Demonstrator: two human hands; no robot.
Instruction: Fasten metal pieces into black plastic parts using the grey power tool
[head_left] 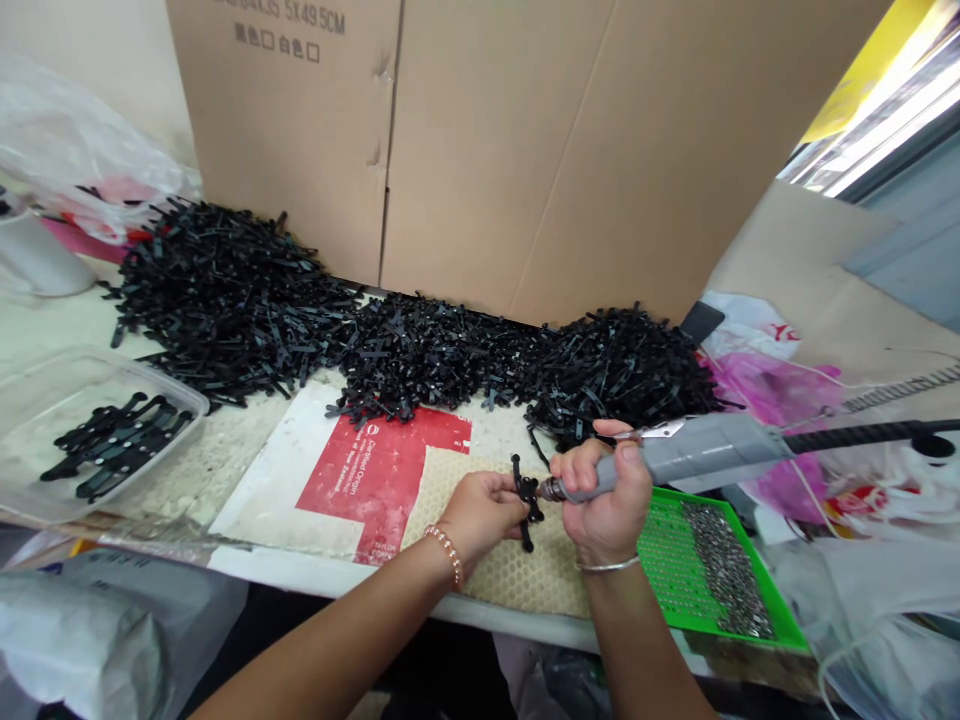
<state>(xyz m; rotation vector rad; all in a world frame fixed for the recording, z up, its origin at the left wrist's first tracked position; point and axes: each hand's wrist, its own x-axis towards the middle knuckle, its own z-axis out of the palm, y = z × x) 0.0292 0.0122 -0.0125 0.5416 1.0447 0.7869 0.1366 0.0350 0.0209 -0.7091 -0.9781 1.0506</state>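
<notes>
Left hand is closed around a black plastic part, fingers pinching it so it stands upright just above the honeycomb mat. Right hand, just beside it, is wrapped tight around a grey driver, fist closed on the body. The driver lies roughly level, its metal tip pointing across at the left hand and meeting the part's middle. So the part sits right between the two hands, at the near edge of the table. A black cable runs from the driver's tail, out past the right hand.

There's a beaded bracelet on the left wrist and a thin bangle on the right.

Just outside the right hand is a green tray with a strip of small metal screws lying in it. Beyond both hands a long heap of black parts stretches across the table, backed by a cardboard wall. Under and outside the left hand lies a red-and-white printed sheet. Well apart on that side is a clear plastic tub with a few black parts laid in it. Past the right hand, beyond the tray, are crumpled pink and white plastic bags.
</notes>
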